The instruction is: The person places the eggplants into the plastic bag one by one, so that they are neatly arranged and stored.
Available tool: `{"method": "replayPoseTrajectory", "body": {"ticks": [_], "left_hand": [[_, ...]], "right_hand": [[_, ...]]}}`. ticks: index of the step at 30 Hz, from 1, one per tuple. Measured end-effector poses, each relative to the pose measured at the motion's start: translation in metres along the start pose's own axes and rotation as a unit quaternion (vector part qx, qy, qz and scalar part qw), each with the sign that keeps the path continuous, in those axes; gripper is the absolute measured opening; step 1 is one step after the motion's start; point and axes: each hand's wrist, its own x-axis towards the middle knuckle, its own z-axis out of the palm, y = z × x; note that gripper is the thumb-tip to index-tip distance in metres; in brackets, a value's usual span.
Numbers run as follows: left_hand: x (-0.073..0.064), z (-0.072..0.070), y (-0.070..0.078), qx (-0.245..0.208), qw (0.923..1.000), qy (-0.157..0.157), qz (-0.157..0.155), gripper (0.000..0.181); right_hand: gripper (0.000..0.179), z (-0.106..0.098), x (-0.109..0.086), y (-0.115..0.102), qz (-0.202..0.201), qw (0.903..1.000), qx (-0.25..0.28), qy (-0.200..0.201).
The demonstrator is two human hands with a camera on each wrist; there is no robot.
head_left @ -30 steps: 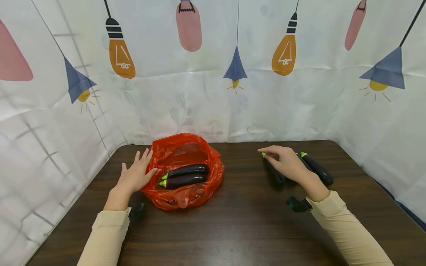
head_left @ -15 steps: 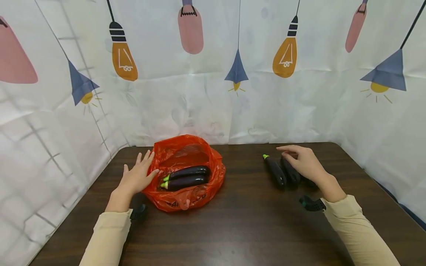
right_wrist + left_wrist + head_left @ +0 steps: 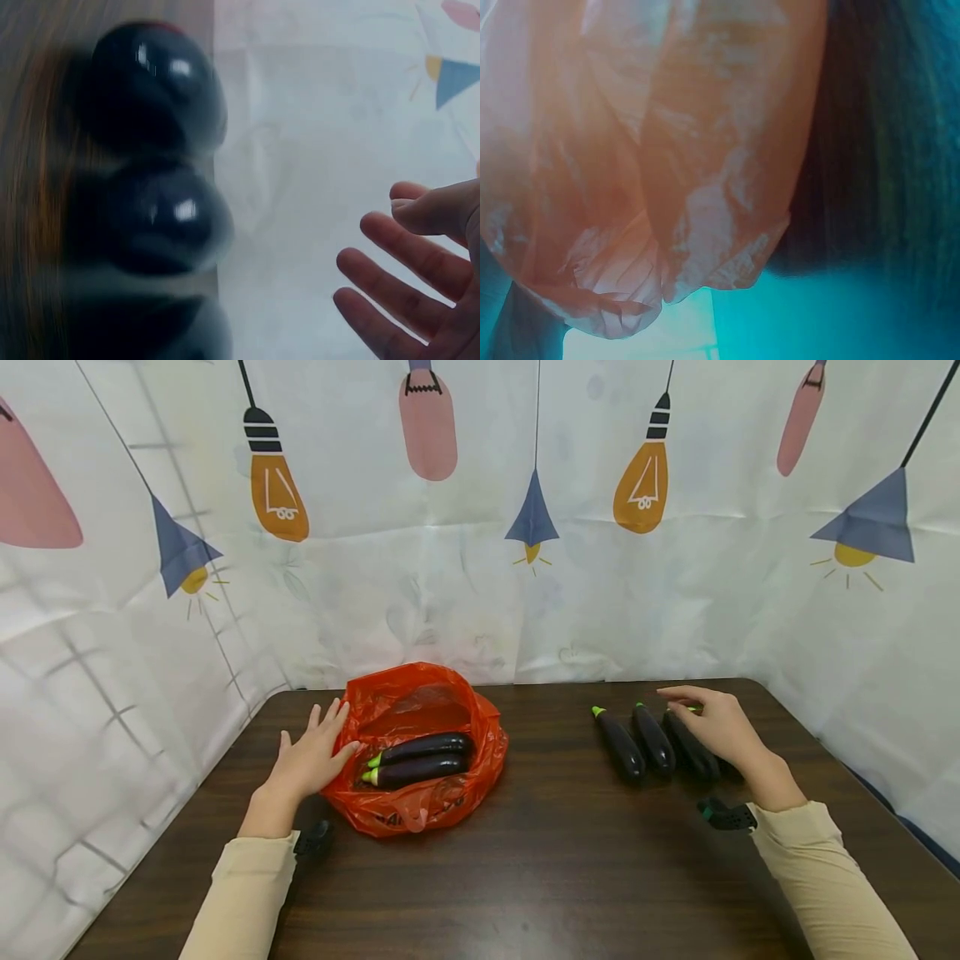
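An orange-red plastic bag (image 3: 450,814) stands with its mouth spread toward me, and two dark eggplants with green stems lie inside, one front eggplant (image 3: 423,770) and one rear eggplant (image 3: 431,746). My left hand (image 3: 303,760) rests at the bag's left side, fingers straight and spread. On the right, several more eggplants lie in a row, from the leftmost eggplant (image 3: 621,745) and a second eggplant (image 3: 653,739) to one partly under my right hand (image 3: 716,722). That hand hovers over the row's right end, fingers extended around nothing in the right wrist view.
The dark wooden table (image 3: 480,885) reaches back to a white printed curtain (image 3: 420,585). A black wrist-camera mount (image 3: 727,816) hangs under the right wrist, and another mount (image 3: 313,837) under the left. Bag plastic (image 3: 652,150) fills much of the left wrist view.
My right hand has moved to the right along the row, from the leftmost eggplant to the right end, uncovering the eggplants on the left. My left hand and the bag stay in place.
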Motion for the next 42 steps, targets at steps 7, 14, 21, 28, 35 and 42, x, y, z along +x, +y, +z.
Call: {"method": "replayPoseTrajectory", "body": {"ticks": [7, 14, 21, 28, 35, 42], "left_hand": [[0.0, -0.001, -0.001, 0.0, 1.0, 0.003, 0.001, 0.079], [0.001, 0.001, -0.001, -0.003, 1.0, -0.002, 0.001, 0.079], [0.001, 0.001, 0.0, -0.001, 1.0, -0.001, 0.002, 0.079], [0.001, 0.0, 0.0, -0.001, 1.0, 0.002, 0.003, 0.08], [0.001, 0.001, -0.001, -0.001, 1.0, 0.0, 0.002, 0.08], [0.001, 0.001, -0.002, 0.0, 1.0, 0.001, 0.002, 0.08]], "right_hand": [[0.034, -0.013, -0.003, 0.015, 0.042, 0.9988, -0.013, -0.024], [0.036, -0.022, -0.007, 0.03, 0.069, 0.9959, -0.022, -0.055], [0.039, -0.027, -0.01, 0.043, 0.089, 0.9914, -0.049, -0.082], [0.042, -0.032, -0.012, 0.056, 0.103, 0.9858, -0.066, -0.115], [0.044, -0.036, -0.013, 0.064, 0.117, 0.9807, -0.078, -0.136], [0.049, -0.038, -0.013, 0.067, 0.124, 0.9762, -0.078, -0.16]]}}
